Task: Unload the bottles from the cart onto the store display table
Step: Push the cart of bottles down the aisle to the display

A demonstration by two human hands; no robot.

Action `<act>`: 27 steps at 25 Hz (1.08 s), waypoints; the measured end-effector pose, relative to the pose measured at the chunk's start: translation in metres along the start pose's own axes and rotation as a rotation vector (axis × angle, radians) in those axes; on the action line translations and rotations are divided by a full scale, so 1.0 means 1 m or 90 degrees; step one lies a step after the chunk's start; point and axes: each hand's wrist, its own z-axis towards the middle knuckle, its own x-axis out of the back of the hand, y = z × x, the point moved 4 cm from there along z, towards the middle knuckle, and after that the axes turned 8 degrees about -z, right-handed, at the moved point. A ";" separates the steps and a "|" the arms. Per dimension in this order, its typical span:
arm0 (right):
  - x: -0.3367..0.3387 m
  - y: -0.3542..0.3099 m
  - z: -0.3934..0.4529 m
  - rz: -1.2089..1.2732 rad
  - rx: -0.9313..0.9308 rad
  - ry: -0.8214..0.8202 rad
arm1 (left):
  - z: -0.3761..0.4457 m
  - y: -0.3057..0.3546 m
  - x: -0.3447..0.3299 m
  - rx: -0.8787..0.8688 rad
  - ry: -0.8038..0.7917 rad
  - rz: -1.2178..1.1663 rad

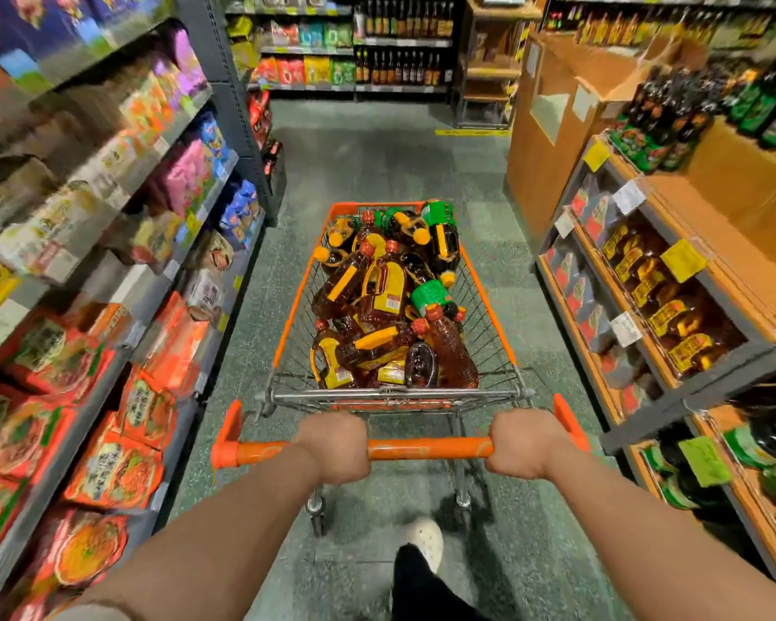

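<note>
Both hands grip the orange handle [426, 449] of a shopping cart [489, 289] that stands in a store aisle. The left hand [332, 445] has its fingers curled over the bar left of its middle, and the right hand [527, 443] wraps the bar near its right end. The bottles [377, 302] lie heaped on their sides in the cart's wire basket, dark brown with yellow labels and red or orange caps, a few with green labels. To the right runs a wooden display table [735, 226] with dark green-labelled bottles on top and more bottles on the shelves under it. To the left, shelves [122, 244] hold boxed and bagged goods. A white shoe [424, 542] shows on the grey floor [368, 159] below the handle.
</note>
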 end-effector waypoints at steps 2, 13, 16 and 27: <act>0.015 0.009 0.033 -0.001 0.008 0.004 | 0.026 -0.014 0.019 0.014 0.005 -0.007; 0.082 0.028 0.150 0.013 0.044 -0.007 | 0.111 -0.080 0.079 0.070 -0.004 -0.041; 0.092 0.022 0.163 0.019 0.048 -0.015 | 0.118 -0.096 0.087 0.060 -0.004 -0.037; 0.117 -0.011 0.183 0.040 0.040 -0.053 | 0.123 -0.144 0.101 0.054 -0.040 -0.037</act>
